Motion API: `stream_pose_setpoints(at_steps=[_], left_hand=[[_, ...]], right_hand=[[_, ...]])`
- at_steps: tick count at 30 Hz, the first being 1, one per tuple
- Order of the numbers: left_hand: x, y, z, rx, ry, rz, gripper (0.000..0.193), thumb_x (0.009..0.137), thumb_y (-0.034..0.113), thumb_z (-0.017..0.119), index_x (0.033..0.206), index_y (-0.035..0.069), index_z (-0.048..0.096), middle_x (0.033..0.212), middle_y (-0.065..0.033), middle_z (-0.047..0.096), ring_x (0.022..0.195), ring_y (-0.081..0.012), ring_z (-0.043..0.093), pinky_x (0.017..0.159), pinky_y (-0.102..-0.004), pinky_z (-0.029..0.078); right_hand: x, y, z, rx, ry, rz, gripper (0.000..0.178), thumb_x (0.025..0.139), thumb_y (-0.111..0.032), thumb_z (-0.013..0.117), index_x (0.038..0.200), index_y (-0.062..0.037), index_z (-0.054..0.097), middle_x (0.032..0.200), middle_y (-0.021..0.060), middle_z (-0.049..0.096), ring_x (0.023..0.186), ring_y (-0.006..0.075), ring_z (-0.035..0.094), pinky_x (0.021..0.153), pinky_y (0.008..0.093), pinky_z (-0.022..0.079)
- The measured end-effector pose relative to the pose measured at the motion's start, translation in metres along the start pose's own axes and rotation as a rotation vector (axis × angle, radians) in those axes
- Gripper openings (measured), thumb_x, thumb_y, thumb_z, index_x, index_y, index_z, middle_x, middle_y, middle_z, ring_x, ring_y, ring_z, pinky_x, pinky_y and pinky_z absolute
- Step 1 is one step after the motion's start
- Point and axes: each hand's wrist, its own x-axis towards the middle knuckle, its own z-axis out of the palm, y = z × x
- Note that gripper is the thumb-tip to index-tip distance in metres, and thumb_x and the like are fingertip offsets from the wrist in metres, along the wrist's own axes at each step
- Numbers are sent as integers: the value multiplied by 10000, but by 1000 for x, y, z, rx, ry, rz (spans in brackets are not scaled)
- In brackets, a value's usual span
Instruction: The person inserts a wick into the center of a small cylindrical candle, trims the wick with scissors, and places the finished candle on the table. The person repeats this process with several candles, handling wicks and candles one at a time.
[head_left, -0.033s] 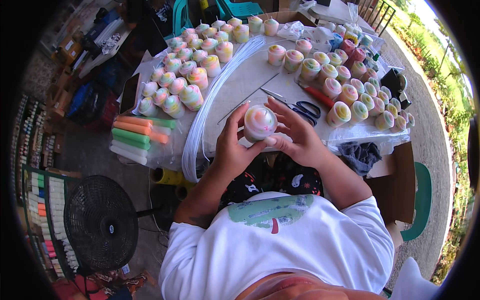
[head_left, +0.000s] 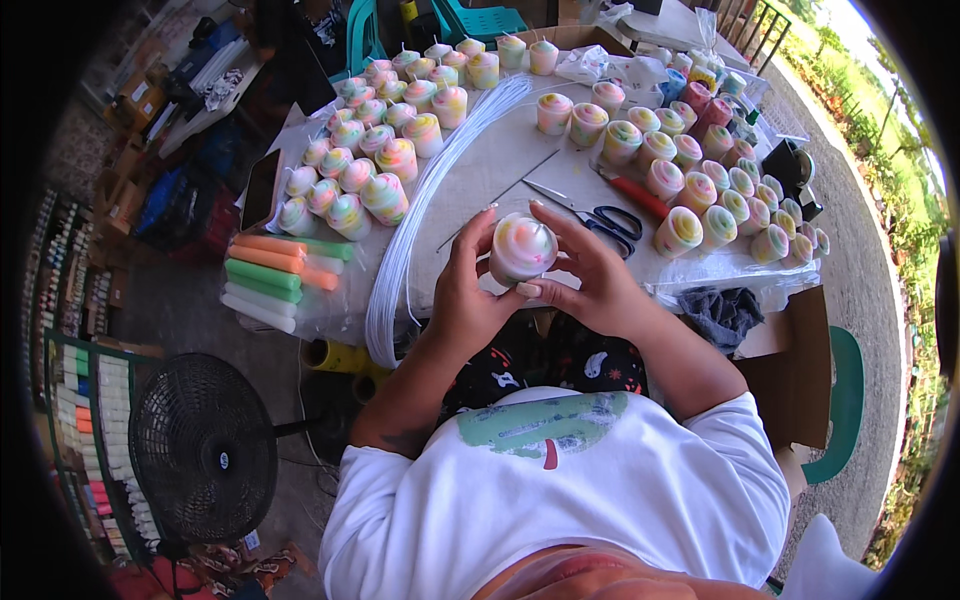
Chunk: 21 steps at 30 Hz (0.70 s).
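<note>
While the swirled pastel candle (head_left: 521,250) was held above the near edge of the table (head_left: 480,185), it was clasped between both hands: the left hand (head_left: 468,285) was curled round its left side, the right hand (head_left: 585,270) wrapped round its right, fingers closed on the wax. A slip was judged possible, since only fingertips were seen on the rounded sides and nothing lay beneath but the lap. A knock against the scissors (head_left: 600,218) or the white wick coil (head_left: 420,210) just beside could be caused by a careless set-down. The candle's base was hidden by the palms; whether a wick was fitted could not be told. The far candle rows (head_left: 370,160) were bent by the lens.
</note>
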Motion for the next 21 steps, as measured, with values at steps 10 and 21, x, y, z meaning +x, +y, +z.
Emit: stream_pose_setpoints(at_steps=[10,21], left_hand=[[22,-68,-20,495,-9,127,758,756,337,749,1311,-10,368,1375,-261,334,1258,-429,373,1039,-496,324],[18,-73,-17,605,-150,29,615,805,330,691,1271,12,445,1373,-247,327,1302,-467,264,1067,-567,219]], right_hand=[[185,15,-71,-186,264,133,766,751,-179,785,1328,51,338,1101,183,579,852,198,636,680,281,571],[371,124,-149,-720,567,365,703,630,-223,834,1189,35,493,1110,203,601,965,314,622,823,353,509]])
